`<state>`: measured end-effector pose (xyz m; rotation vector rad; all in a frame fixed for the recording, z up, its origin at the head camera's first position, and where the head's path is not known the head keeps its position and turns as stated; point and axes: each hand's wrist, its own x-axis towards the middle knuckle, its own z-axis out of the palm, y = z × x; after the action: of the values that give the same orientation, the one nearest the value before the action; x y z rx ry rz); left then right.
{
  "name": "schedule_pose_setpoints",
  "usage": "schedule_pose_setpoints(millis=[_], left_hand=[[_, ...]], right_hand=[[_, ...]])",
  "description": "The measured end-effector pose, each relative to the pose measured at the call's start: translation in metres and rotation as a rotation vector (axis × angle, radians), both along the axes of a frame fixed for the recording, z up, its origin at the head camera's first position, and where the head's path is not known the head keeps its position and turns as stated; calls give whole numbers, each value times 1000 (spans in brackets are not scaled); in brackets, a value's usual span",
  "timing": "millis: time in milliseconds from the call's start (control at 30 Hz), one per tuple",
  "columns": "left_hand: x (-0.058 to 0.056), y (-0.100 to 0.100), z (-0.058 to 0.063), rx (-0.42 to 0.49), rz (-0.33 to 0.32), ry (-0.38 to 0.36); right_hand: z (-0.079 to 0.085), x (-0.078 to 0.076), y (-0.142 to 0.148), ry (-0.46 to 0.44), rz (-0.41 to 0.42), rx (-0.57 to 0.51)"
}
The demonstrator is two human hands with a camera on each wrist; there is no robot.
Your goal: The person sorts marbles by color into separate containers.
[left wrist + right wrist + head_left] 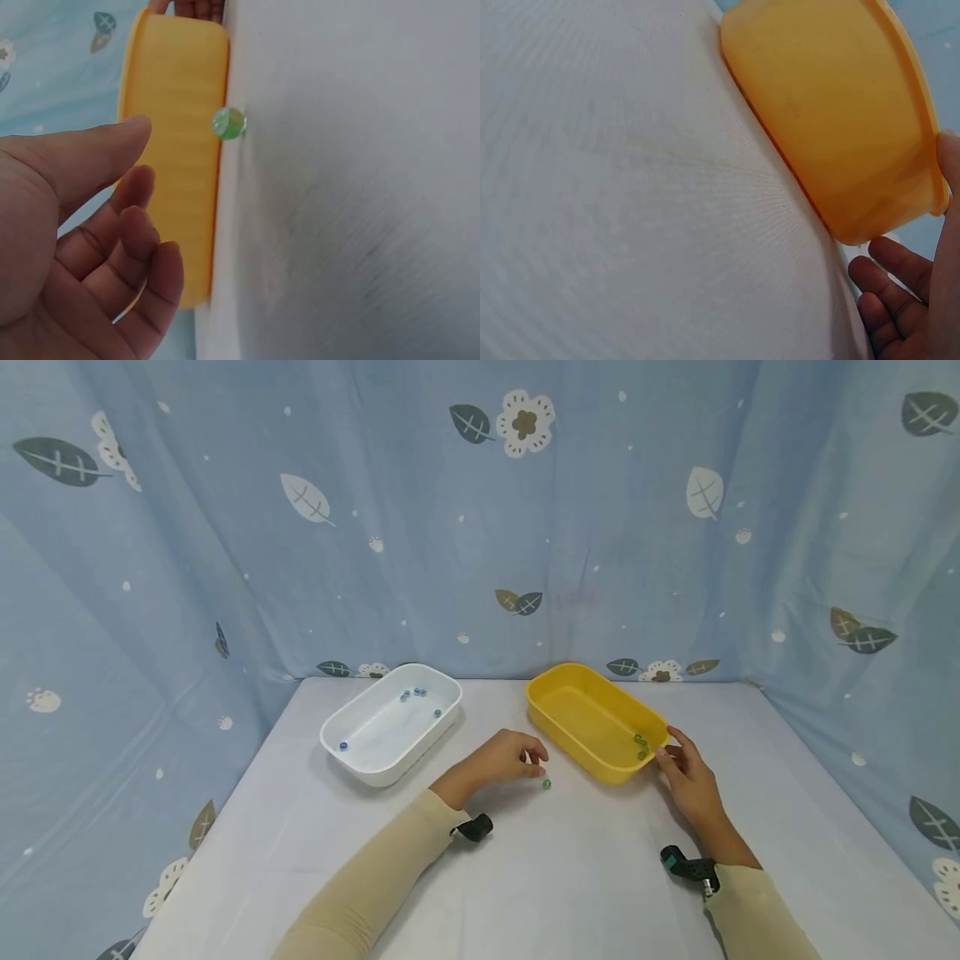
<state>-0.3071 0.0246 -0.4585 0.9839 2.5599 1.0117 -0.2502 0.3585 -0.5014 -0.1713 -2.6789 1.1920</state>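
A green glass marble [547,784] lies on the white cloth in front of the yellow tub [558,724]. My left hand [510,757] hovers beside it with thumb and fingers loosely bent and apart. The left wrist view has the marble [229,123] just beyond the thumb tip, with nothing between the fingers. At the tub's near right end, my right hand [686,777] holds the rim, its thumb on the edge and fingers around the corner. Several green marbles [642,744] lie inside that end of the tub.
To the left stands a white tub [386,774] with several blue marbles [406,696] scattered on its bottom. A blue patterned curtain [480,527] hangs behind and along both sides of the cloth-covered table [570,893].
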Motion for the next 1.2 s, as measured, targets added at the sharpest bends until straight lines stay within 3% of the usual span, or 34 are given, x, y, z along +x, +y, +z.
schedule_pose_setpoints(millis=[167,367,667,1200], left_hand=[[5,0,-1,-32,-45,16],[8,1,-5,-55,-21,-54],[12,3,-11,-44,-52,-43],[12,10,-19,-143,-97,69]], right_hand=[[0,-1,0,6,5,6],[1,0,0,9,14,4],[1,-1,0,7,11,5],[-1,0,1,6,7,4]])
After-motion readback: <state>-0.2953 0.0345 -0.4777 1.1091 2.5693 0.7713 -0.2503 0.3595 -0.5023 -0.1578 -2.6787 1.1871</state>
